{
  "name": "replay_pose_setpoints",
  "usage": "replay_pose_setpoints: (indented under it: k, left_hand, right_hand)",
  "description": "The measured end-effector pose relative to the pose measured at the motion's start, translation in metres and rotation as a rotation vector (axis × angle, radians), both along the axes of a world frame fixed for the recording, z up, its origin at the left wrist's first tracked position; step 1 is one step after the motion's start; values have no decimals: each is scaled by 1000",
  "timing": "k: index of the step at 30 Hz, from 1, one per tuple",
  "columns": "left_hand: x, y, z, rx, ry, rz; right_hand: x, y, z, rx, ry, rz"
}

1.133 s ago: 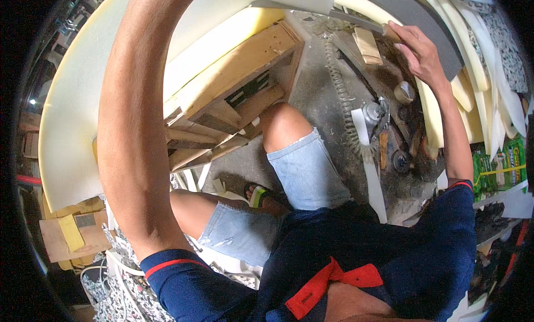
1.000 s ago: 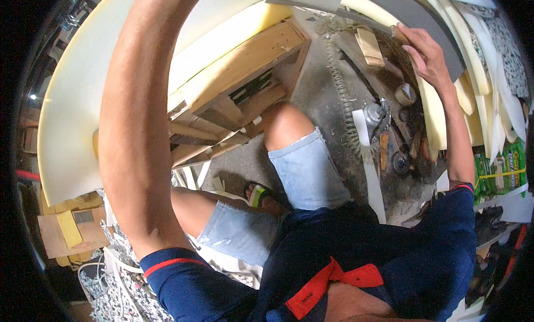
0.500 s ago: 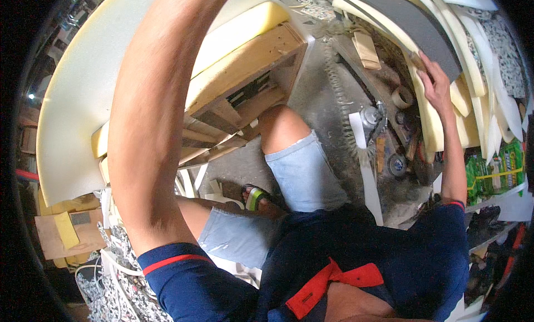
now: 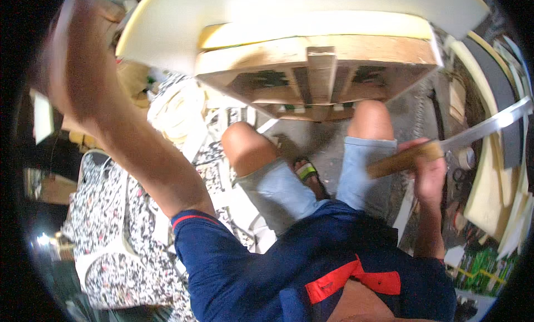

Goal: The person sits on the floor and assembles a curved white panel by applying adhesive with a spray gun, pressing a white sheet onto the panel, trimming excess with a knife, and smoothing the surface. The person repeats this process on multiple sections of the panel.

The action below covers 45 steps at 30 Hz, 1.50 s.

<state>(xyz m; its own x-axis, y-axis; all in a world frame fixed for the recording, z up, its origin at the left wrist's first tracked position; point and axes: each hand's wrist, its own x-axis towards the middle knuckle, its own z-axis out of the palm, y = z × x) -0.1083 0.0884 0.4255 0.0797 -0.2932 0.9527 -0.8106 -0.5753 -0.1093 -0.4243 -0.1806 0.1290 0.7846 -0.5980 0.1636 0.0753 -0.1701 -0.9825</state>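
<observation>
My right hand (image 4: 429, 174) is closed around the wooden handle (image 4: 397, 159) of a long knife. Its bright blade (image 4: 489, 124) points up to the right, over the stacked foam strips. At the upper left my left arm (image 4: 139, 149) is raised and smeared by motion; its fingers cannot be made out. In front of my knees stands a wooden frame (image 4: 250, 59) with open compartments underneath. A thick yellowish foam pad (image 4: 311, 30) lies along its top edge, and a large pale foam sheet (image 4: 161, 32) spreads out beyond and to both sides.
Curved foam strips, cream and dark grey (image 4: 489, 60), stand at the right. Speckled foam sheets (image 4: 144, 266) and white offcuts lie at the left. Green packages (image 4: 481, 269) sit at the lower right, near a tape roll (image 4: 466, 155). A coiled hose runs along the floor.
My right hand has come back from the foam strips toward my knee, the knife now plainly in it. My left arm has swung out to the left. The view has turned.
</observation>
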Motion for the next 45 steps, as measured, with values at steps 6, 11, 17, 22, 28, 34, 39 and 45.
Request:
replay_pose_setpoints:
  k: [6, 11, 17, 22, 28, 34, 39, 45]
  left_hand:
    - [48, 100, -68, -633, 573, -190]
    - [75, 93, -91, -319, 1115, -290]
    - [96, 56, -87, -133, 1145, -252]
    - [102, 47, -82, -131, 1104, -373]
    - [103, 51, -78, -48, 1096, -328]
    - [102, 53, -78, -33, 1080, -342]
    - [105, 52, -77, -30, 1076, -308]
    - [116, 54, -76, -57, 1095, -289]
  right_hand:
    - [111, 135, 11, 406, 70, 826]
    - [186, 234, 15, 389, -10, 1004]
    - [247, 282, 11, 385, -108, 907]
    - [264, 290, 13, 454, -111, 913]
    - [264, 298, 15, 461, -86, 920]
    - [279, 297, 19, 451, -107, 848]
    - [289, 298, 18, 438, -59, 791]
    - [277, 317, 10, 390, -59, 846]
